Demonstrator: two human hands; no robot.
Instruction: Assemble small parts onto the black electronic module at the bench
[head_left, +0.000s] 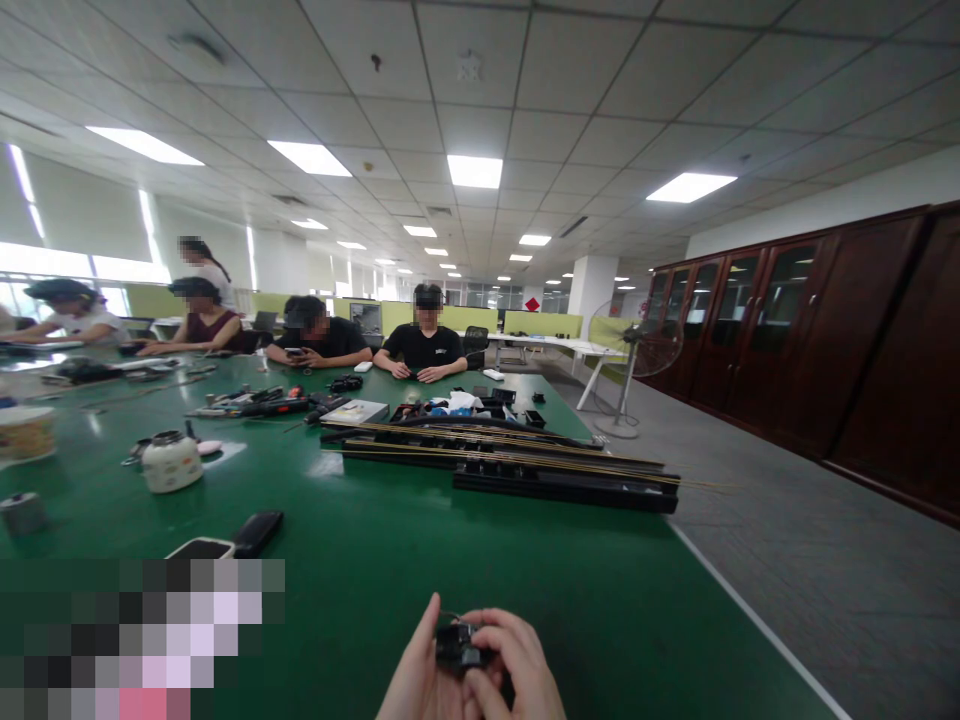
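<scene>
A small black part (454, 646), boxy and with a thin wire-like strand above it, is held low over the table at the bottom centre. Its exact kind is too small to make out. My left hand (417, 668) cradles it from the left and below, thumb pointing up along its side. From the right, my right hand (523, 660) curls its fingers onto the part, with the thumb underneath. The fingers hide much of the part's right side and underside.
Black rails (570, 488) and thin brass-coloured rods (525, 462) lie across the green table (360, 580). A white jar (172, 462), a black case (259, 532) and tools (277, 407) lie leftward. Several people sit around the table. A fan (628, 380) stands right.
</scene>
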